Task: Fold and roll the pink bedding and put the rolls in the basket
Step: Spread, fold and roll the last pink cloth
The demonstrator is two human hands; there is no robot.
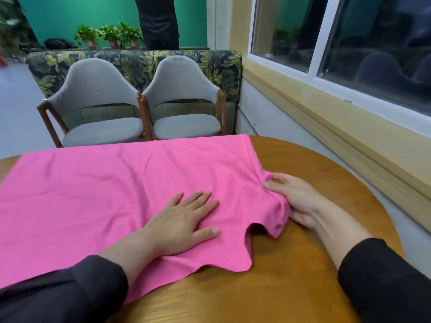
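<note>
The right hand (295, 198) is gripping the bunched right edge of the pink sheet (98, 194), its fingers curling into the gathered cloth with the thumb lying along the top of the folds. The left hand (184, 223) is holding nothing; it is lying flat on the sheet with its fingers straight and slightly spread, pressing the cloth down just beside the bunched edge.

The sheet is lying spread over the left and middle of a round wooden table (291, 276), reaching to the table's far edge. Its near right corner is puckering up into a small arch off the wood, and its near edge is waving along the tabletop. The left end of the sheet is running out of view at the frame's edge, and both dark sleeves are covering part of what lies nearest the person. The fingertips of the right hand are partly hiding in the folds, so how deep they are reaching is hard to tell.

Two grey chairs (142, 108) are standing side by side beyond the table, backing onto a leaf-patterned sofa (210, 64). Three potted plants (112, 36) are sitting in a row behind the sofa, each pot holding green leaves. A person in dark clothes (158, 22) is standing behind them, cut off above the waist. A dark window (349, 36) is running along the right wall, its glass showing only dim reflections.
</note>
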